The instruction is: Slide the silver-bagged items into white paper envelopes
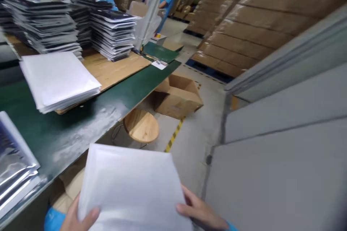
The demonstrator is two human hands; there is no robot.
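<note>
Bright, even overhead light; motion blur and tilt smear the edges.

The white sheets [130, 187] look like smooth, matt paper. The table [81, 130] has a dark green top, a bit shiny and scuffed; on it lie shiny silver plastic bags [13, 166] and brown cardboard [114, 68]. Beside the table stands a smooth wooden stool [141, 125].

We see both hands low at the bottom edge of the view, set well apart and raised in front of the body. Our left hand [77, 218] curls upward with its thumb pressed forward and its fingers hidden. Our right hand [202, 211] lies opposite, palm turned inward, fingers stretched toward the left hand. A blue sleeve shows at each wrist.
</note>
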